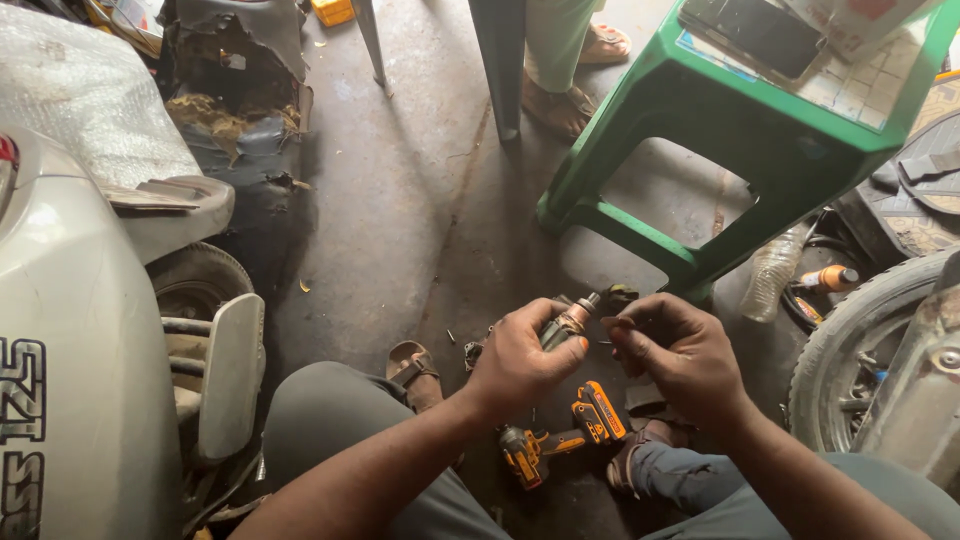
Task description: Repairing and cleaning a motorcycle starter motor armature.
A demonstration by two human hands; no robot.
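Hands meet just above the orange-and-black cordless drill (565, 432) on the floor: left hand (520, 362) clenched around a rigid, probably weighty metal cylindrical part (570, 320); right hand (680, 355) pinches something tiny beside its tip.

workshop floor, daylit

stained grey concrete floor (400, 180); green plastic stool (700, 150) at upper right, white scooter body (70, 330) along the left edge.

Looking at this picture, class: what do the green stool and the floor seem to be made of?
Green stool: probably moulded plastic, with an even colour, a slight sheen and rounded one-piece legs. Floor: likely bare concrete, grey, matt, stained and cracked.
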